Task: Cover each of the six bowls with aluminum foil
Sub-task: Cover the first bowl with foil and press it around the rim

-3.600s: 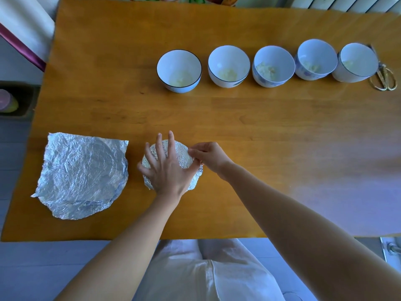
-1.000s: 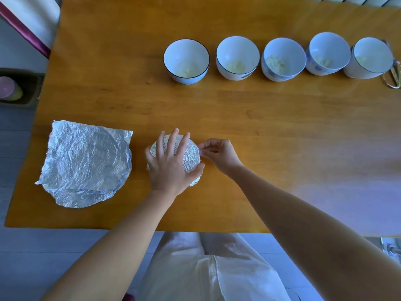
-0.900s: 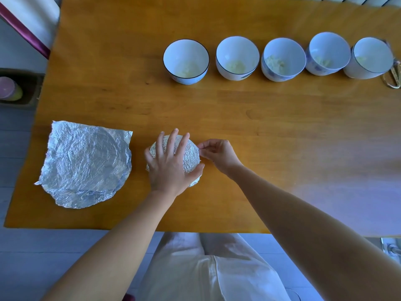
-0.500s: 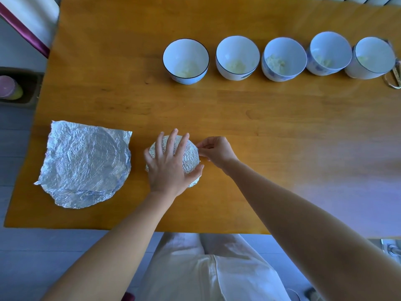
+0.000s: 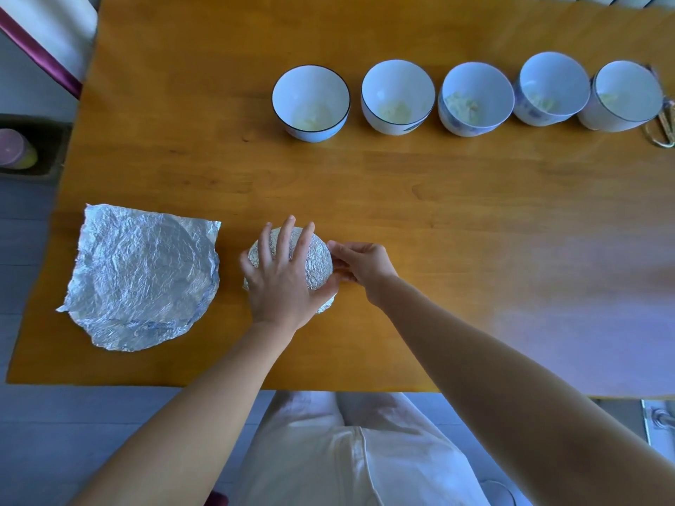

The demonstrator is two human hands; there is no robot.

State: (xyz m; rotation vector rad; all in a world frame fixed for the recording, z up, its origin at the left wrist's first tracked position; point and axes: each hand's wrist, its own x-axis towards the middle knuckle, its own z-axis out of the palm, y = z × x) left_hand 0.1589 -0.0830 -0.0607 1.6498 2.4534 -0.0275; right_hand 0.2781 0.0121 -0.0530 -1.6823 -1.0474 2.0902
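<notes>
counter (image 5: 401,199): warm wood, smooth, satin sheen. foil sheet (image 5: 142,275): crinkly shiny metal. wrapped bowl (image 5: 316,261): same crumpled foil. open bowls (image 5: 311,102): glossy white ceramic. scissors (image 5: 663,127): gold-ish metal.

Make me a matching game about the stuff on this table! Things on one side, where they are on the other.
Things:
1 foil-wrapped bowl
2 loose foil sheet
3 scissors
4 open bowls

Places:
A lined up at the back
B under the left hand
C far right edge
D flat, at the near left

Pairs: 1-B, 2-D, 3-C, 4-A
</notes>
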